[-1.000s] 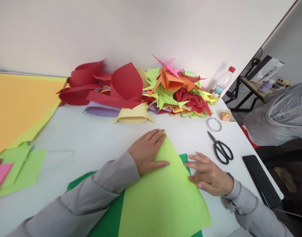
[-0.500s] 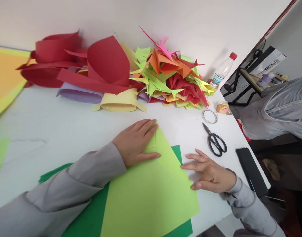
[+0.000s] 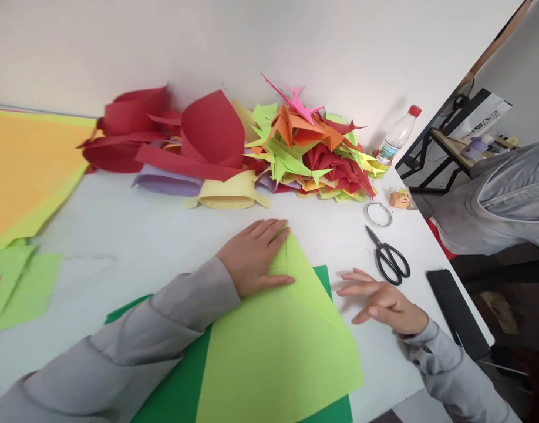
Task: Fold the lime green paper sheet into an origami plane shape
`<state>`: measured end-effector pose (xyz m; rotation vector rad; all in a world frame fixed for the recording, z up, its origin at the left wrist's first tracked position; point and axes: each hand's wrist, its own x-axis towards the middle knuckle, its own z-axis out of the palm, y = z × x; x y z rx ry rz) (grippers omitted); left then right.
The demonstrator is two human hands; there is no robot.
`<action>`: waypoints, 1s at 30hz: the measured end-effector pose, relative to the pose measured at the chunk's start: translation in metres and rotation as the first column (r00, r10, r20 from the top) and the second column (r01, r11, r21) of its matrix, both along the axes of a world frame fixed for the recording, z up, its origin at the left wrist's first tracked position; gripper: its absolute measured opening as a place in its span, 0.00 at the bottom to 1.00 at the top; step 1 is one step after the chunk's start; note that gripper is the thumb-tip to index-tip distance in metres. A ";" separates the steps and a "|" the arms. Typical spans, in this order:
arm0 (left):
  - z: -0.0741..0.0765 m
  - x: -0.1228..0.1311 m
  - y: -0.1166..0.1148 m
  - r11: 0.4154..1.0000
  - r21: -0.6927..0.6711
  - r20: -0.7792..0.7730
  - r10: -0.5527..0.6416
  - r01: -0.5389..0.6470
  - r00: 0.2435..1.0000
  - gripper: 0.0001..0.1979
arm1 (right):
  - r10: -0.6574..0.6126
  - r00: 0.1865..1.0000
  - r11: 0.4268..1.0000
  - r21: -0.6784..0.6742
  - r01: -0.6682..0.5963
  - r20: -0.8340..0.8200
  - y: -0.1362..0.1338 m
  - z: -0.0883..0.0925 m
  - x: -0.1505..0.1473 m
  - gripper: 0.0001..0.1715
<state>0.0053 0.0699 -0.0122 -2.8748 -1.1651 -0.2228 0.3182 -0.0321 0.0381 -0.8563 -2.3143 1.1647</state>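
Observation:
A light green sheet of paper (image 3: 278,352), its top corner folded to a slanting right edge, lies over a dark green sheet (image 3: 177,382) on the white table. My left hand (image 3: 258,258) rests flat on the upper part of the light green paper, fingers stretched toward its tip, thumb out to the right. Part of the fold beneath that palm is hidden. To the right of the paper my right hand (image 3: 384,302) hovers with fingers apart, holding nothing and not touching the sheet.
Black-handled scissors (image 3: 389,258), a tape roll (image 3: 378,214), a wrapped snack (image 3: 400,198) and a black phone-like object (image 3: 458,314) lie on the right. Folded paper shapes (image 3: 305,153), red paper pieces (image 3: 212,132) and a bottle (image 3: 395,138) line the wall. Orange sheets (image 3: 31,176) lie left; a person (image 3: 516,194) sits beyond.
My right hand has drawn slightly away from the paper's right edge, its fingers loosening. My left hand stays pressed on the sheet. The view has shifted a little to the left.

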 end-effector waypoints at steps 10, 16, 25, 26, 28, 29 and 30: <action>0.006 0.002 0.006 1.000 0.005 0.023 0.011 -0.011 1.000 0.50 | -0.276 0.842 0.888 0.459 0.038 0.464 0.066 -0.006 -0.088 0.35; 0.013 0.004 0.005 0.998 -0.054 -0.008 0.017 -0.018 1.000 0.50 | -0.395 0.783 0.762 0.647 -0.013 0.481 0.091 -0.012 -0.118 0.35; 0.015 0.005 0.004 0.999 -0.043 0.020 0.023 -0.023 1.000 0.47 | -0.405 0.773 0.630 0.762 -0.152 0.489 0.081 -0.006 -0.122 0.33; 0.016 0.005 0.003 0.999 -0.040 0.026 0.025 -0.024 0.999 0.46 | -0.403 0.772 0.626 0.763 -0.160 0.492 0.080 -0.006 -0.121 0.33; 0.016 0.006 0.003 0.999 -0.035 0.040 0.030 -0.029 0.999 0.46 | -0.389 0.772 0.619 0.763 -0.186 0.503 0.077 -0.006 -0.119 0.33; 0.016 0.006 0.003 0.999 -0.035 0.045 0.033 -0.031 0.998 0.46 | -0.382 0.772 0.615 0.763 -0.198 0.508 0.075 -0.007 -0.117 0.32; 0.016 0.006 0.003 0.999 -0.035 0.048 0.036 -0.034 0.998 0.46 | -0.377 0.773 0.611 0.764 -0.207 0.511 0.073 -0.008 -0.115 0.32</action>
